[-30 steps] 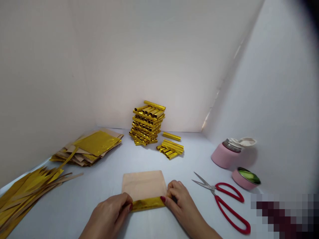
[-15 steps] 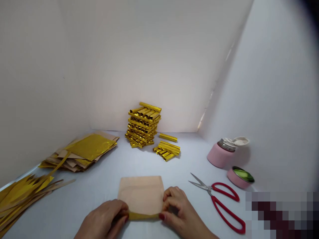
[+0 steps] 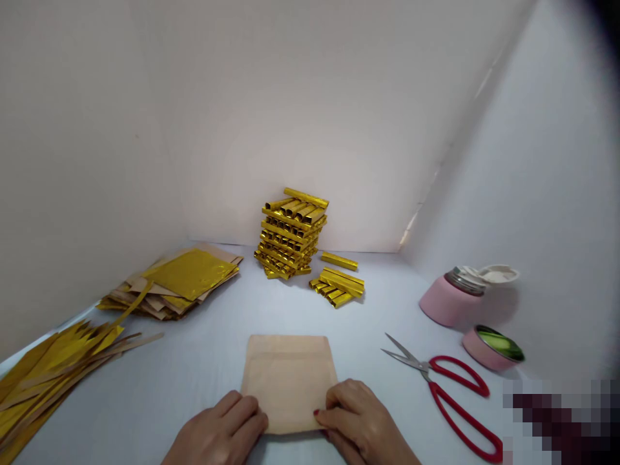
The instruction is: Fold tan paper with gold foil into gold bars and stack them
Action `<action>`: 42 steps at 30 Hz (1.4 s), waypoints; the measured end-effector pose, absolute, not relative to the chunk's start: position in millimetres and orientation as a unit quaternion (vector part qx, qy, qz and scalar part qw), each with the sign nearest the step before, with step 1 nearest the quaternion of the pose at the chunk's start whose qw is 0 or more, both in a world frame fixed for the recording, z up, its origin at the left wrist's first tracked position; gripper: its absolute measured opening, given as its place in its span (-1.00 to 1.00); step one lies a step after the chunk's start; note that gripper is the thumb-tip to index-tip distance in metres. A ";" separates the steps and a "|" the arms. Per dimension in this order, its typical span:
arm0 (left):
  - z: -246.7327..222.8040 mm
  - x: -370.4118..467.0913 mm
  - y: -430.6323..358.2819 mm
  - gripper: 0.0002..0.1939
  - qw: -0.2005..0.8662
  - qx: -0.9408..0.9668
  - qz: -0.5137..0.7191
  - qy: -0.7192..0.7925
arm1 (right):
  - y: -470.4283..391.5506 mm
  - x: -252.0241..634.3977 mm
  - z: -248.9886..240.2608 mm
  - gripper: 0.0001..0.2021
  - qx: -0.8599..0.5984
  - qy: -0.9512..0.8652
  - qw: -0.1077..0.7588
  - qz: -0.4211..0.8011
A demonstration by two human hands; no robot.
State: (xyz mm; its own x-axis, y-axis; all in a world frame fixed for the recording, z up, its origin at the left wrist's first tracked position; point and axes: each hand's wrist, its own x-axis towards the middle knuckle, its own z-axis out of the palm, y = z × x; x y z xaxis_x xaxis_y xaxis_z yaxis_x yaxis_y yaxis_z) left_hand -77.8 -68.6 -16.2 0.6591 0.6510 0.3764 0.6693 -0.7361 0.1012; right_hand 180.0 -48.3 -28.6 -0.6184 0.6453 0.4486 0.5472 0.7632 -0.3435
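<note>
We have both hands low over the white tabletop, one at each near corner of a single beige paper sheet. Our left hand, at the sheet's 8 o'clock, is back up, its fingers bent and pressed together on the corner; its thumb is hidden. Our right hand, at 4 o'clock, angles inward with knuckles bent, thumb and forefinger pinching the edge, and we see a red nail. Taking the sheet as our dial's centre, one tower of gold tubes stands at 12, one tube lying across its top. Towards 1 o'clock we have one loose tube and one small pile with at least four tubes in its lower row. One pink jar with a white open cap sits at 2; one round pink container with green contents lies between 2 and 3; one pair of red-handled scissors, blades parted, rests at 3. One strip bundle spreads at 9, and one stack of gold-and-beige sheets lies at 10.
</note>
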 end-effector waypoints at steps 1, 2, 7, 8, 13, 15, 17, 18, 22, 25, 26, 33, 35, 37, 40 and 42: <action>-17.9 -78.9 -68.3 -0.64 0.018 -0.909 -0.201 -0.366 | -48.0 181.8 -27.6 -0.83 -0.339 -0.892 0.281 0.103; -19.4 -79.9 -68.0 -0.67 0.012 -0.904 -0.206 -0.374 | -47.5 183.5 -26.3 -0.82 -0.348 -0.887 0.278 0.121; -22.0 -81.8 -64.4 -0.77 -0.080 -0.873 -0.227 -0.425 | -44.7 186.3 -19.8 -0.84 -0.408 -0.844 0.266 0.225; -22.5 -82.1 -63.4 -0.78 -0.104 -0.865 -0.228 -0.435 | -44.4 185.7 -19.4 -0.82 -0.421 -0.833 0.268 0.238; -28.4 -82.9 -60.1 -0.80 -0.184 -0.811 -0.233 -0.505 | -43.8 181.3 -20.2 -0.79 -0.458 -0.809 0.274 0.246; -30.2 -82.0 -59.7 -0.82 -0.196 -0.793 -0.233 -0.527 | -43.4 179.7 -20.6 -0.79 -0.471 -0.804 0.274 0.239; -31.4 -80.6 -59.6 -0.82 -0.199 -0.785 -0.237 -0.536 | -42.7 178.6 -21.1 -0.80 -0.484 -0.799 0.274 0.230; -32.1 -80.1 -59.7 -0.82 -0.196 -0.785 -0.243 -0.536 | -42.4 178.2 -21.6 -0.80 -0.489 -0.798 0.273 0.226; -35.9 -78.7 -60.8 -0.81 -0.149 -0.790 -0.282 -0.523 | -40.9 177.4 -24.7 -0.79 -0.506 -0.799 0.258 0.196; -37.1 -78.1 -61.2 -0.79 -0.102 -0.795 -0.296 -0.519 | -39.9 176.4 -27.9 -0.80 -0.513 -0.808 0.246 0.155; -36.4 -77.9 -61.0 -0.77 -0.082 -0.798 -0.296 -0.519 | -39.6 175.8 -28.9 -0.80 -0.515 -0.810 0.243 0.142; -22.7 -72.3 -60.1 -0.68 0.104 -0.901 -0.243 -0.344 | -39.3 175.0 -30.9 -0.80 -0.540 -0.799 0.245 0.096; -24.8 -69.1 -62.5 -0.73 0.115 -0.921 -0.221 -0.299 | -40.7 176.6 -29.4 -0.86 -0.541 -0.797 0.255 0.078; -30.2 -66.6 -65.0 -0.69 0.134 -0.918 -0.209 -0.308 | -42.9 176.6 -28.0 -0.92 -0.529 -0.801 0.280 0.026; -38.2 -65.2 -66.3 -0.65 0.162 -0.916 -0.196 -0.311 | -45.7 169.7 -29.0 -0.71 -0.431 -0.849 0.295 -0.083; -40.8 -65.9 -65.6 -0.69 0.182 -0.914 -0.194 -0.307 | -46.0 162.8 -31.9 -0.66 -0.315 -0.903 0.268 -0.120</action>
